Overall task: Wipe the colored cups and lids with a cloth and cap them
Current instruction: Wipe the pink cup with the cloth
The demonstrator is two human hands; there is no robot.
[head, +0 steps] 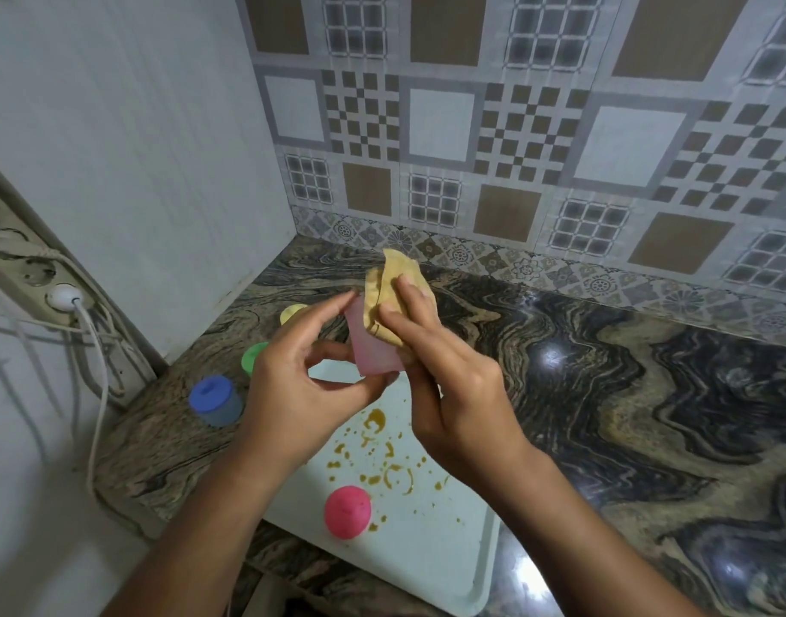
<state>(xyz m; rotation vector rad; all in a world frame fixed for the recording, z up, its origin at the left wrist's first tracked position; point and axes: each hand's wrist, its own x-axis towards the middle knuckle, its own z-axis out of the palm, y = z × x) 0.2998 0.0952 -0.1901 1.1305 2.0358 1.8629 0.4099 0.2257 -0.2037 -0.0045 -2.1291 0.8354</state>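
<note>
My left hand (302,371) holds a translucent pink cup (373,349) tilted in the air above the tray. My right hand (435,362) presses a yellow cloth (391,291) against the cup's upper side. A pink lid (347,512) lies on the white tray (444,549), near its front. On the counter to the left stand a capped blue cup (216,400), a green-capped cup (253,356) and a yellow-capped cup (292,313), the last two partly hidden behind my left hand.
The tray carries orange-brown sauce stains (382,456) around its middle. A power strip (39,269) with a white plug and cables hangs on the left wall. The marbled counter (605,394) stretches to the right, and patterned tiles back it.
</note>
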